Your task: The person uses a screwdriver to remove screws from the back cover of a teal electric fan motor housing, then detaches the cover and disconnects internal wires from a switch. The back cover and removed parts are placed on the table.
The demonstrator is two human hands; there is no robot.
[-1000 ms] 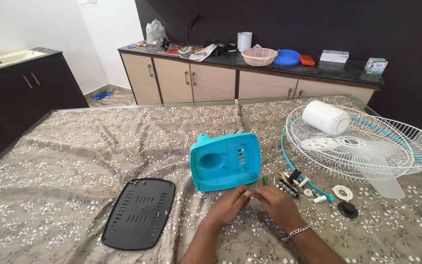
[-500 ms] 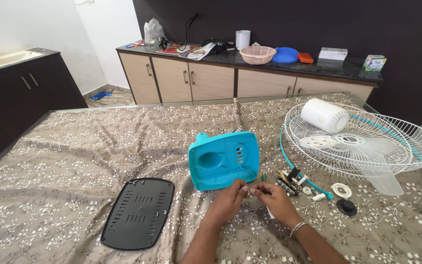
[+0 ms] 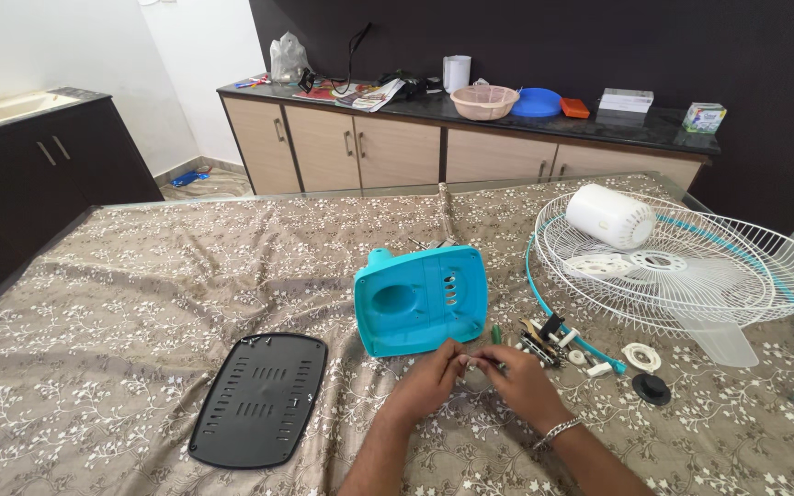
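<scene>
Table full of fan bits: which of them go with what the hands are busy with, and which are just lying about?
In hand:
small pale part, pinched between left hand and right hand
teal housing, just beyond

Lying about:
black vented plate
white wire guard
white motor cover
black cap

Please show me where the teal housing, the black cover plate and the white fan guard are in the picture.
teal housing (image 3: 422, 300), head view, on its flat face beside the round opening.
black cover plate (image 3: 260, 400), head view, on its slotted middle.
white fan guard (image 3: 737, 276), head view, on the wire mesh right of the hub.
</scene>
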